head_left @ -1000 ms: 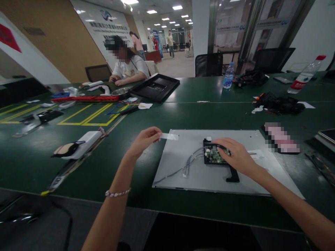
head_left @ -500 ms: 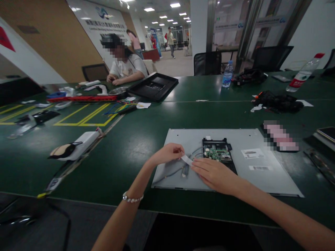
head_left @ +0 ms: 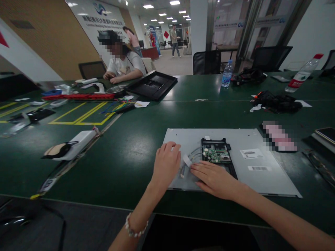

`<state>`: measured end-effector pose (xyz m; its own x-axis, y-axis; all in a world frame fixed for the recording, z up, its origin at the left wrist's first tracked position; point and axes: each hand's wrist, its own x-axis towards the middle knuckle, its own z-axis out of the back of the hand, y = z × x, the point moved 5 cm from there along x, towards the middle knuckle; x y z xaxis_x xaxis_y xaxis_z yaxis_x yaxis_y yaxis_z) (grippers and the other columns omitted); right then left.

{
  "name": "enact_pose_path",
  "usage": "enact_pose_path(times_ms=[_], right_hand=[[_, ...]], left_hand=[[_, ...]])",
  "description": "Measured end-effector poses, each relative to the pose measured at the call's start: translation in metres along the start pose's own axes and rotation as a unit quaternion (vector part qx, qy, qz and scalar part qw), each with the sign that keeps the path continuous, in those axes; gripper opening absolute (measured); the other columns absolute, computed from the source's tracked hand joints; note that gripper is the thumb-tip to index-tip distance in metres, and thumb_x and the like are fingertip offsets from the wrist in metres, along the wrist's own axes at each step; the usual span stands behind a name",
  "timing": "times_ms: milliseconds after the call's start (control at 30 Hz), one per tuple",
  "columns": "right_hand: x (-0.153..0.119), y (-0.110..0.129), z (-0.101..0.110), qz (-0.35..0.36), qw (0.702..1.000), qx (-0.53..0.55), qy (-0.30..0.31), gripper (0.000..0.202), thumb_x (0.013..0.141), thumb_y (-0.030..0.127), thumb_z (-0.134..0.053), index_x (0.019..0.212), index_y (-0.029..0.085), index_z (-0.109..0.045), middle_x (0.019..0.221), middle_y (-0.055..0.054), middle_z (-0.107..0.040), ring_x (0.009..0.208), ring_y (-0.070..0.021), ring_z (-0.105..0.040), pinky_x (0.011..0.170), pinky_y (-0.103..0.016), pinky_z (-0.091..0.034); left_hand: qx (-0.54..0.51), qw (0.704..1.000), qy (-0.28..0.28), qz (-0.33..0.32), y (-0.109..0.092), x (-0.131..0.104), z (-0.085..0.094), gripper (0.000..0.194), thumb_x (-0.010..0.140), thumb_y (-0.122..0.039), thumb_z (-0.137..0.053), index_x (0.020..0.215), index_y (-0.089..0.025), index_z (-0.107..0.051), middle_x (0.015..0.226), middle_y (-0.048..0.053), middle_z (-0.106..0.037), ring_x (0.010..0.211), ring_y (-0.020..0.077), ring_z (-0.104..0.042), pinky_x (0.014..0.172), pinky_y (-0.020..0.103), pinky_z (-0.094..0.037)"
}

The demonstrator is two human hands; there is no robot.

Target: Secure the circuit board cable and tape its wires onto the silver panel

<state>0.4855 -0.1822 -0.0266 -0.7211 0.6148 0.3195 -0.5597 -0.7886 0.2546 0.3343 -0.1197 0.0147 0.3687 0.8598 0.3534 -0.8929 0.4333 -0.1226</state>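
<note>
1. White device with a black strap (head_left: 68,148), at 9 o'clock from the hands, lying flat on the green table (head_left: 131,139), well apart from the work and untouched.

2. Left hand (head_left: 166,164), at the left edge of the grey metal panel (head_left: 251,139). Palm down, fingers spread and flat on the sheet, grasping nothing; likely there to steady the panel and press down what lies under it. A bead bracelet sits at the wrist.

3. Strip of white tape (head_left: 187,160), between the two hands at the panel's left side, one end curling up, lying across the grey cable bundle (head_left: 195,152). It seems set there to pin the cables to the sheet.

4. Right hand (head_left: 211,177), at 3 o'clock from the tape. Fingers extended, fingertips (head_left: 194,168) touching the tape's near end, pressing rather than pinching; nothing is gripped.

5. Green circuit board (head_left: 216,155) in a black frame, at 1 o'clock from the right hand, mounted mid-panel; the cables run from it leftward.

6. Two white labels (head_left: 251,153), at 3 o'clock from the board, stuck flat to the panel.

7. Far side, 11 o'clock: a seated person (head_left: 123,64) at the table beside a black tray (head_left: 153,85). Two water bottles (head_left: 226,74) stand at 1 o'clock.
</note>
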Motion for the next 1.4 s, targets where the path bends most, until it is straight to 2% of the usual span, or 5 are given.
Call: enact_pose_path(times_ms=[167, 300, 667, 933, 1400], right_hand=[[0.0, 0.001, -0.001, -0.017, 1.0, 0.002, -0.005, 0.039, 0.092, 0.025, -0.05, 0.127, 0.009, -0.055, 0.13, -0.017, -0.059, 0.122, -0.024, -0.054, 0.111, -0.042, -0.035], [0.002, 0.003, -0.001, -0.024, 1.0, 0.01, 0.009, 0.04, 0.09, 0.022, -0.051, 0.127, 0.006, -0.054, 0.131, -0.017, -0.058, 0.124, -0.0239, -0.052, 0.112, -0.041, -0.033], [-0.01, 0.012, -0.005, -0.055, 0.997, 0.019, 0.044, 0.061, 0.092, 0.041, -0.049, 0.14, 0.004, -0.042, 0.147, -0.019, -0.041, 0.137, -0.0253, -0.036, 0.115, -0.041, -0.028], [-0.017, 0.033, -0.009, -0.122, 0.991, 0.028, 0.041, 0.081, 0.086, 0.045, -0.055, 0.149, 0.006, -0.023, 0.156, -0.016, -0.021, 0.144, -0.027, -0.019, 0.117, -0.047, -0.021], [-0.022, 0.046, -0.012, -0.121, 0.992, -0.015, 0.023, 0.074, 0.088, 0.037, -0.051, 0.149, 0.008, -0.024, 0.155, -0.015, -0.023, 0.143, -0.0257, -0.021, 0.116, -0.047, -0.024]], left_hand=[[0.023, 0.997, -0.014, -0.072, -0.049, -0.043, 0.004, 0.028, 0.087, -0.009, -0.047, 0.108, -0.017, -0.063, 0.111, 0.012, -0.062, 0.108, 0.0266, -0.054, 0.091, 0.042, -0.042], [0.018, 0.996, -0.047, -0.067, -0.062, -0.057, -0.001, 0.029, 0.088, -0.009, -0.046, 0.11, -0.015, -0.063, 0.111, 0.012, -0.063, 0.109, 0.0253, -0.056, 0.094, 0.042, -0.042], [0.029, 0.999, 0.01, -0.014, -0.041, -0.06, -0.038, 0.037, 0.093, -0.01, -0.036, 0.125, -0.009, -0.054, 0.131, 0.014, -0.058, 0.124, 0.0236, -0.052, 0.106, 0.042, -0.039], [0.009, 0.999, 0.017, 0.036, -0.044, -0.046, -0.031, 0.028, 0.09, -0.008, -0.043, 0.113, -0.013, -0.057, 0.121, 0.012, -0.063, 0.114, 0.0243, -0.058, 0.104, 0.042, -0.041], [-0.104, 0.99, 0.066, 0.066, -0.025, -0.047, -0.014, 0.033, 0.089, -0.015, -0.049, 0.121, -0.015, -0.051, 0.118, 0.013, -0.063, 0.111, 0.0237, -0.06, 0.097, 0.039, -0.047]])
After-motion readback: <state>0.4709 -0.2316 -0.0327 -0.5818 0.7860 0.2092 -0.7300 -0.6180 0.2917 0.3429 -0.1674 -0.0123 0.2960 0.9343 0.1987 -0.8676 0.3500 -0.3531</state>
